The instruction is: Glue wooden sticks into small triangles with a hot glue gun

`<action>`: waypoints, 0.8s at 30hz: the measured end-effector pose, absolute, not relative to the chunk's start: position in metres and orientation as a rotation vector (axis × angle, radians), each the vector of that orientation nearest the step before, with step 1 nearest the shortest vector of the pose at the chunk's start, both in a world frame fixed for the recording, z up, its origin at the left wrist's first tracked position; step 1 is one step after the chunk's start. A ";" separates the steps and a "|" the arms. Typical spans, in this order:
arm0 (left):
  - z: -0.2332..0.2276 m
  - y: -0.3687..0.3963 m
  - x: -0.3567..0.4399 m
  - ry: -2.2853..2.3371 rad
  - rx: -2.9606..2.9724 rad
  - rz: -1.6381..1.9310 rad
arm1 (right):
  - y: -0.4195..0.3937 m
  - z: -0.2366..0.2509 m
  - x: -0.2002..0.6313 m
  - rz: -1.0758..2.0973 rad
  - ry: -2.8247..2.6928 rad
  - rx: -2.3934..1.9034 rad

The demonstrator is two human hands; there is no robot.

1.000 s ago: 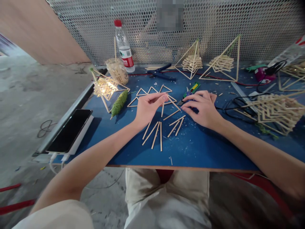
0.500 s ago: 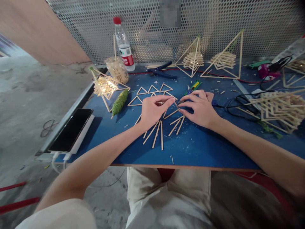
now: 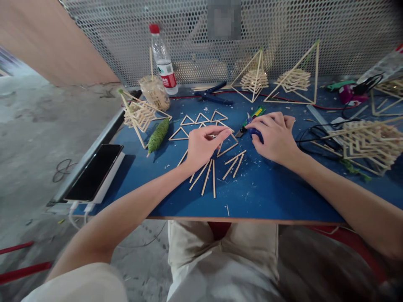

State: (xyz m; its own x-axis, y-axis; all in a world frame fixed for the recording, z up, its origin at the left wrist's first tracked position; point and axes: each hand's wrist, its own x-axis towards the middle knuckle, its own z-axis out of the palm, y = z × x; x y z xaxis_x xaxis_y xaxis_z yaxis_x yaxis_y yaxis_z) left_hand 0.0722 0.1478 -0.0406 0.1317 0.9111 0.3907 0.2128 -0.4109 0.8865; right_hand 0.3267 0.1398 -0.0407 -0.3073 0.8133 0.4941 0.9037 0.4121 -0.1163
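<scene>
My left hand (image 3: 201,147) rests on the blue table (image 3: 267,193), its thumb and fingertips pinched on a thin wooden stick (image 3: 224,142) that lies among loose sticks forming a triangle. My right hand (image 3: 275,136) is curled around a blue tool (image 3: 255,134), whose dark tip points left toward my left fingertips. Two groups of loose sticks (image 3: 206,176) (image 3: 234,161) lie just in front of both hands. Several small finished stick triangles (image 3: 201,119) sit behind my left hand.
A green twine spool (image 3: 158,134), a stick pyramid (image 3: 138,113), a jar of sticks (image 3: 155,92) and a water bottle (image 3: 163,58) stand at left. A phone (image 3: 94,170) lies at the left edge. Blue pliers (image 3: 214,94), two pyramids (image 3: 253,79) (image 3: 296,79) and a large stick structure (image 3: 368,142) with black cable (image 3: 315,134) fill the back and right.
My right hand left the sticks, moved back and right, and closed around the blue tool. The lights inside the left pyramid went dark. My left hand stayed on the stick.
</scene>
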 end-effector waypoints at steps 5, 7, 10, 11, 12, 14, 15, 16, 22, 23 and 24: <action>-0.046 0.150 0.073 1.042 1.732 1.313 | 0.142 -0.044 0.331 -0.262 -2.180 -1.407; -0.047 0.151 0.074 1.034 1.735 1.316 | 0.142 -0.046 0.331 -0.269 -2.182 -1.381; -0.046 0.152 0.073 1.032 1.745 1.329 | 0.141 -0.044 0.331 -0.255 -2.169 -1.355; -0.046 0.151 0.073 1.035 1.754 1.336 | 0.141 -0.042 0.331 -0.233 -2.162 -1.344; -0.045 0.150 0.072 1.040 1.767 1.343 | 0.139 -0.039 0.331 -0.203 -2.158 -1.326; -0.042 0.147 0.071 1.038 1.813 1.359 | 0.135 -0.033 0.330 -0.144 -2.163 -1.262; -0.041 0.145 0.070 1.024 1.848 1.366 | 0.132 -0.030 0.329 -0.127 -2.176 -1.211; -0.039 0.142 0.070 1.002 1.890 1.374 | 0.129 -0.028 0.328 -0.122 -2.194 -1.149; -0.031 0.128 0.069 0.774 2.193 1.418 | 0.113 -0.030 0.318 -0.141 -2.297 -0.766; -0.031 0.127 0.068 0.746 2.235 1.420 | 0.111 -0.031 0.317 -0.153 -2.286 -0.734; -0.031 0.126 0.067 0.729 2.269 1.418 | 0.110 -0.032 0.315 -0.162 -2.275 -0.714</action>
State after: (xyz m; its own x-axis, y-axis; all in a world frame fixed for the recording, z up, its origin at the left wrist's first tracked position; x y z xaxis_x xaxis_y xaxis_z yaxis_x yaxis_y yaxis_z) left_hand 0.0672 0.1257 -0.0306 0.3614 0.6000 0.7138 0.2317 -0.7993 0.5545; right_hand 0.3153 0.1095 -0.0322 -0.5759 0.4457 0.6854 0.5383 0.8377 -0.0925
